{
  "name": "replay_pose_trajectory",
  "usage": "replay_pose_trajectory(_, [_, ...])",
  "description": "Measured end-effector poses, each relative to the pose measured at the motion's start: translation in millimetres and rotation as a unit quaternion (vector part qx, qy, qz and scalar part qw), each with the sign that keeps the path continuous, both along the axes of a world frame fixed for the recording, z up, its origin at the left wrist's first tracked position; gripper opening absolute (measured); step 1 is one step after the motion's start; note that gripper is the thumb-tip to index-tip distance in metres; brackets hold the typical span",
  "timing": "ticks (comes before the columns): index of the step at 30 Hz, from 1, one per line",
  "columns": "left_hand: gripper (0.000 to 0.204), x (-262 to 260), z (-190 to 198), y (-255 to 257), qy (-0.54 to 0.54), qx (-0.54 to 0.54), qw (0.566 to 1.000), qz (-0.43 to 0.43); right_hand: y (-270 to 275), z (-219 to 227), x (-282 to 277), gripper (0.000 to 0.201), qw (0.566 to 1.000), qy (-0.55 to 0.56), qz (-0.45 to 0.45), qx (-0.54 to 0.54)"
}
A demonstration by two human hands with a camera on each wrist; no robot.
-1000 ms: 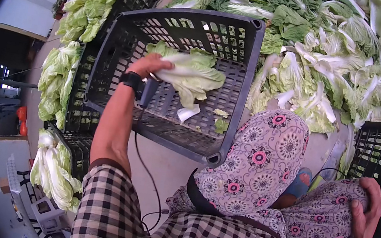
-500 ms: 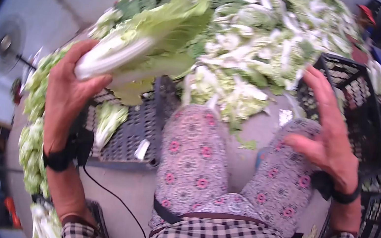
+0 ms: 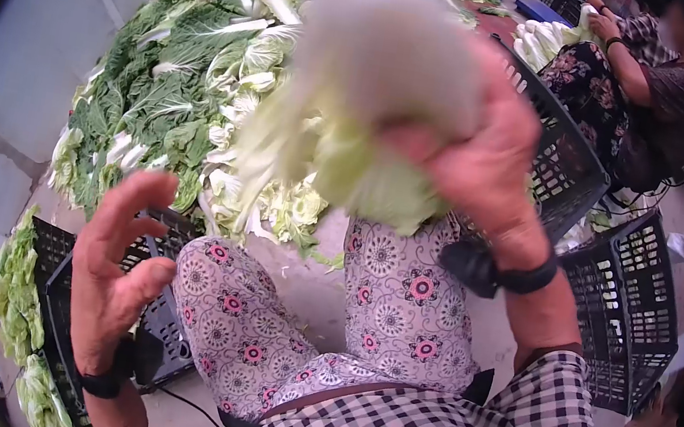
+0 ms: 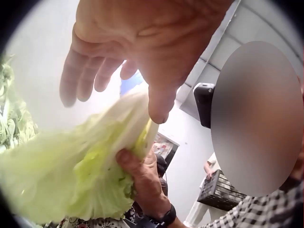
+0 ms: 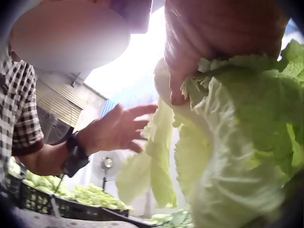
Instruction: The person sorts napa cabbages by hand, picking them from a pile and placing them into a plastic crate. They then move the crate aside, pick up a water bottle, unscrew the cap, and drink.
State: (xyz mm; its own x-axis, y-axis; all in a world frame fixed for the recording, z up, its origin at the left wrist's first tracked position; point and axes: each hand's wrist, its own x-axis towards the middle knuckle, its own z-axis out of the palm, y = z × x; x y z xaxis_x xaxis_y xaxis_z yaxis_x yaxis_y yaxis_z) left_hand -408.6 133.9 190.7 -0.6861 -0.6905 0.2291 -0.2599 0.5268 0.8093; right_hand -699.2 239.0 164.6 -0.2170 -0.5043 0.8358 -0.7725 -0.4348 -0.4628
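Note:
A napa cabbage [image 3: 374, 67], blurred and raised close to the head camera, is held by my right hand [image 3: 499, 153] around its white base. Its pale green leaves [image 5: 242, 147] hang downward in the right wrist view. My left hand [image 3: 114, 271] is in the air to the left with fingers loosely bent and nothing in its grasp. In the left wrist view, the left hand [image 4: 147, 42] has its fingers and thumb spread near the white end of the cabbage [image 4: 85, 166], while the right thumb presses against the leaves.
A heap of loose cabbage leaves [image 3: 171, 106] covers the floor ahead. Black plastic crates stand at my left [image 3: 169, 343] and right [image 3: 621, 316]. Trimmed cabbages [image 3: 21, 288] fill crates at far left. Another person [image 3: 675, 114] sits at upper right.
The left hand lifted the cabbage out of the crate, and the cabbage passed to the right hand, which had rested on the knee. The head view has turned right.

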Motion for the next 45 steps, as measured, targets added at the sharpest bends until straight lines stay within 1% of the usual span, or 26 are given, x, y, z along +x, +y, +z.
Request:
replay_pose_trajectory(2, [0.071, 20.7, -3.5, -13.5, -0.031, 0.058, 0.998, 0.019, 11.8, 3.3, -42.4, 0.06, 0.99, -0.135, -0.039, -0.004])
replay_pose_trajectory(4, [0.06, 36.1, -13.0, -24.9, -0.039, 0.071, 0.996, 0.049, 25.9, 7.3, -78.7, 0.062, 0.986, -0.145, -0.074, -0.038])
replay_pose_trajectory(6, [0.059, 58.0, -25.7, -44.3, -0.051, 0.075, 0.993, 0.078, 45.9, 3.9, -120.1, 0.062, 0.979, -0.08, -0.188, 0.016])
replay_pose_trajectory(8, [0.055, 83.7, -43.0, -65.7, -0.061, 0.077, 0.989, 0.109, 63.6, 0.5, -151.7, 0.066, 0.94, 0.022, -0.311, 0.139])
replay_pose_trajectory(11, [0.049, 112.7, -56.3, -79.5, -0.043, 0.089, 0.979, 0.18, 71.4, -27.8, -198.7, 0.072, 0.925, -0.023, -0.247, 0.289])
replay_pose_trajectory(14, [0.037, 166.1, -82.6, -108.5, 0.013, 0.14, 0.957, 0.254, 54.8, -50.7, -207.4, 0.077, 0.887, -0.036, -0.253, 0.385])
replay_pose_trajectory(15, [0.036, 184.6, -94.0, -119.7, 0.043, 0.157, 0.948, 0.275, 47.1, -66.4, -215.9, 0.079, 0.888, 0.066, -0.272, 0.364])
replay_pose_trajectory(16, [0.035, 209.2, -104.4, -126.2, 0.074, 0.164, 0.934, 0.309, 45.2, -72.6, -221.4, 0.078, 0.872, 0.106, -0.288, 0.381])
replay_pose_trajectory(17, [0.039, 224.4, -107.2, -125.2, 0.057, 0.153, 0.917, 0.363, 36.0, -67.2, -207.8, 0.074, 0.893, 0.103, -0.257, 0.355])
replay_pose_trajectory(18, [0.04, 238.9, -108.6, -123.3, 0.074, 0.16, 0.899, 0.401, 26.3, -54.3, -173.7, 0.064, 0.924, 0.038, -0.18, 0.335])
replay_pose_trajectory(20, [0.044, 272.7, -114.6, -120.5, 0.057, 0.156, 0.877, 0.452, 8.8, -30.2, -103.7, 0.051, 0.917, -0.02, -0.151, 0.369])
replay_pose_trajectory(21, [0.046, 290.8, -120.8, -122.4, 0.056, 0.168, 0.854, 0.489, 4.6, -34.9, -80.7, 0.047, 0.929, -0.091, -0.133, 0.332])
replay_pose_trajectory(22, [0.045, 311.7, -129.9, -123.6, 0.034, 0.162, 0.842, 0.514, 0.0, -42.8, -73.9, 0.049, 0.927, -0.1, -0.077, 0.352])
replay_pose_trajectory(24, [0.041, 351.7, -154.4, -134.1, -0.004, 0.205, 0.786, 0.584, -8.7, -56.9, -85.7, 0.052, 0.915, -0.104, 0.001, 0.389])
replay_pose_trajectory(26, [0.042, 385.4, -176.5, -140.9, -0.046, 0.239, 0.751, 0.614, -18.8, -60.3, -67.6, 0.058, 0.884, -0.07, 0.057, 0.459])
replay_pose_trajectory(28, [0.04, 405.2, -198.4, -148.4, -0.111, 0.249, 0.735, 0.621, -31.0, -45.7, -31.7, 0.063, 0.847, -0.015, 0.069, 0.526])
replay_pose_trajectory(29, [0.04, 408.2, -212.5, -150.1, -0.124, 0.214, 0.729, 0.639, -33.6, -47.4, -22.6, 0.066, 0.845, -0.014, 0.062, 0.531])
replay_pose_trajectory(33, [0.042, 457.4, -280.3, -168.9, -0.346, 0.145, 0.723, 0.58, -42.5, -44.6, 10.2, 0.063, 0.824, -0.106, 0.055, 0.554])
replay_pose_trajectory(34, [0.039, 458.1, -290.5, -167.4, -0.317, 0.174, 0.723, 0.589, -43.1, -39.0, 25.9, 0.059, 0.818, -0.131, 0.049, 0.557])
replay_pose_trajectory(36, [0.051, 460.6, -302.3, -173.1, -0.426, 0.217, 0.681, 0.554, -46.7, -31.0, 47.0, 0.053, 0.806, -0.182, 0.034, 0.562])
replay_pose_trajectory(37, [0.058, 461.0, -306.9, -171.8, -0.472, 0.211, 0.664, 0.54, -50.8, -31.6, 43.8, 0.05, 0.796, -0.152, 0.023, 0.586])
replay_pose_trajectory(38, [0.068, 453.6, -299.5, -170.2, -0.459, 0.274, 0.663, 0.525, -54.6, -31.4, 45.0, 0.05, 0.79, -0.149, 0.024, 0.594])
replay_pose_trajectory(40, [0.076, 474.4, -337.0, -162.6, -0.463, 0.268, 0.665, 0.521, -62.1, -31.0, 47.5, 0.049, 0.777, -0.144, 0.026, 0.612])
replay_pose_trajectory(41, [0.082, 468.4, -338.2, -159.8, -0.471, 0.293, 0.651, 0.518, -65.9, -29.0, 53.0, 0.05, 0.775, -0.143, 0.019, 0.616])
replay_pose_trajectory(44, [0.087, 496.1, -400.6, -143.8, -0.476, 0.247, 0.69, 0.487, -80.3, -25.0, 69.4, 0.051, 0.769, -0.122, 0.008, 0.628])
replay_pose_trajectory(45, [0.087, 457.1, -364.0, -147.3, -0.546, 0.262, 0.63, 0.487, -83.6, -25.1, 68.9, 0.052, 0.765, -0.103, 0.007, 0.635])
